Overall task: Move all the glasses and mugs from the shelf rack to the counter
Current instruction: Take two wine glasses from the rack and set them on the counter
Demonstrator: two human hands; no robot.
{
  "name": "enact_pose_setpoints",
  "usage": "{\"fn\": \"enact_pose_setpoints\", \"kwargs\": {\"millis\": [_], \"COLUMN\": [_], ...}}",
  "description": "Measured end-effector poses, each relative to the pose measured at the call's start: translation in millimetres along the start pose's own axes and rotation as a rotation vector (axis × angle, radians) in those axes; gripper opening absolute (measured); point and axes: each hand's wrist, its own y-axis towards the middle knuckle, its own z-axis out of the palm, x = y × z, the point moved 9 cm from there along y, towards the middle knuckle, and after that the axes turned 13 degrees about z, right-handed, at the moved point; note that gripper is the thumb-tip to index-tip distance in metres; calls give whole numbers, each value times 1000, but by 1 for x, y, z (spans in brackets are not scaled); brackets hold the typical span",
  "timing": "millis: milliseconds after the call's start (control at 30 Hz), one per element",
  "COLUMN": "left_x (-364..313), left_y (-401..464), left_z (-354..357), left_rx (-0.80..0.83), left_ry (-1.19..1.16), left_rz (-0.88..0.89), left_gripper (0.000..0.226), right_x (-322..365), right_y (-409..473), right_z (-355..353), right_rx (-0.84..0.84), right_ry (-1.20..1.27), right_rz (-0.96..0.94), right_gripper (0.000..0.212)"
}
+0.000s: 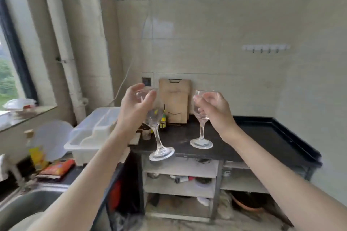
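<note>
Both hands are up in front of the black surface (262, 137), each with a wine glass. Left hand (133, 107) has its grip curled round the bowl of the left glass (159, 137), tilted, foot in the air. Right hand (214, 110) grips the right glass (201, 129), upright, its foot at the surface; touching or not, can't tell.

I see a black stone counter (262, 137) with a raised rim. On it a pale wooden chopping board (175, 99) leans upright against the tiled wall, small bottles (163, 122) just beside its left edge.
</note>
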Motion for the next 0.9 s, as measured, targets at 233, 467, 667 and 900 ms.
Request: {"fn": "enact_pose_setpoints", "kwargs": {"millis": [233,467,667,900], "left_x": [85,180,269,363], "left_y": [81,115,137,169], "left_z": [132,277,393,511], "left_rx": [110,249,320,325], "left_ry": [-58,-56,-40,32], "left_rz": [3,-74,-160,-255], "left_gripper": [49,52,55,60], "right_x": [-56,-140,-219,-317], "right_y": [122,220,321,437], "right_z": [-83,-169,-224,-287], "right_rx": [-151,-242,-189,-93], "right_ry": [-90,-103,-112,-105], "right_rz": [58,204,260,334], "right_gripper": [43,62,54,51]}}
